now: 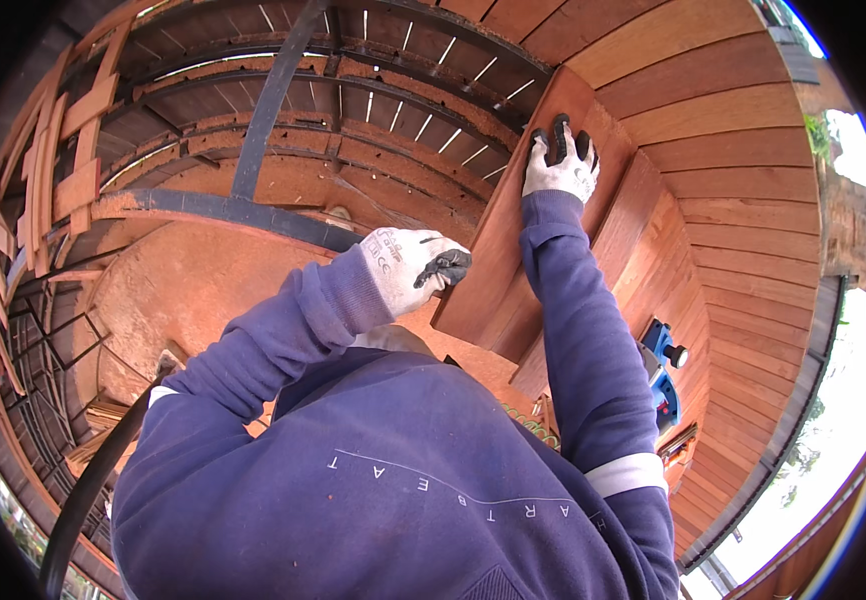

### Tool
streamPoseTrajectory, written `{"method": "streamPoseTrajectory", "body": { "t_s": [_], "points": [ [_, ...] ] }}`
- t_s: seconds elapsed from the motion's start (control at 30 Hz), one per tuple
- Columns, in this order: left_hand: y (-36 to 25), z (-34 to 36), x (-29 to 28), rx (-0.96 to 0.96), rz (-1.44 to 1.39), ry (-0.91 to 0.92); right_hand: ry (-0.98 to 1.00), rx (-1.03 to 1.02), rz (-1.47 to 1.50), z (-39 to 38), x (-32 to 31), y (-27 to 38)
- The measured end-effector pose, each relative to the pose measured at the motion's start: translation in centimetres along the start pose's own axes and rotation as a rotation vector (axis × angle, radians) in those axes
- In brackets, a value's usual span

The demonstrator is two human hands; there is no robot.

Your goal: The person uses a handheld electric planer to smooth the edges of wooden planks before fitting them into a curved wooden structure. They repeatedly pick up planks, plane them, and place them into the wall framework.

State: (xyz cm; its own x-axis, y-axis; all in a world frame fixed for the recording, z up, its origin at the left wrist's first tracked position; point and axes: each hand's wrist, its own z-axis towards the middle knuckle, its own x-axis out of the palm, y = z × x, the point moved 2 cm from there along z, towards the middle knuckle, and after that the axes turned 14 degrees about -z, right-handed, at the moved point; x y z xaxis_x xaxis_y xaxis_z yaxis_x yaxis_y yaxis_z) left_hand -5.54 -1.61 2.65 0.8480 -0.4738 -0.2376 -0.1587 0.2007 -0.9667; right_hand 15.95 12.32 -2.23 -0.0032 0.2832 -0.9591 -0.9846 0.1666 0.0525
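Note:
A reddish-brown wooden board (500, 262) lies slanting across the edge of the planked surface in front of me. My right hand (561, 168), in a white glove with black fingertips, rests on its upper part with the fingers spread. At the board's left edge is my left hand (421, 268), gloved alike, its fingers curled into a pinch. Whatever those fingers hold, if anything, is hidden. Beside the board on the right, another plank (608, 250) lies along the surface.
A blue power tool with a black knob (661, 355) sits right of my right forearm. Planked decking (753, 210) curves along the right. A dark metal frame (278, 100) stands ahead on the left, over sawdust-covered ground (188, 285). Wood strips (78, 190) are stacked far left.

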Motion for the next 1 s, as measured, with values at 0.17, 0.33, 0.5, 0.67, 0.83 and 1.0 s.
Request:
{"method": "streamPoseTrajectory", "body": {
  "t_s": [0.17, 0.33, 0.5, 0.67, 0.83, 1.0],
  "points": [
    [0.4, 3.5, -0.9, 0.036, 0.001, -0.079, 0.003, -0.008, 0.004, -0.2, -0.4, 0.2],
    [-0.1, 1.6, -0.6, 0.033, 0.023, -0.007, -0.011, 0.002, 0.008, -0.2, -0.1, 0.0],
    [0.6, 4.0, -1.1, -0.013, -0.019, -0.021, -0.001, -0.001, 0.019, -0.1, -0.5, 0.3],
    [0.5, 5.4, -1.3, 0.043, 0.097, 0.034, 0.002, 0.008, 0.016, -0.2, -0.3, 0.2],
    [0.0, 1.4, -0.4, -0.007, 0.036, 0.139, -0.002, 0.006, 0.041, -0.1, -0.7, 0.3],
    [-0.5, 2.5, -0.7, -0.003, 0.065, 0.119, 0.009, 0.010, 0.035, -0.2, -0.5, 0.0]
  ]
}}
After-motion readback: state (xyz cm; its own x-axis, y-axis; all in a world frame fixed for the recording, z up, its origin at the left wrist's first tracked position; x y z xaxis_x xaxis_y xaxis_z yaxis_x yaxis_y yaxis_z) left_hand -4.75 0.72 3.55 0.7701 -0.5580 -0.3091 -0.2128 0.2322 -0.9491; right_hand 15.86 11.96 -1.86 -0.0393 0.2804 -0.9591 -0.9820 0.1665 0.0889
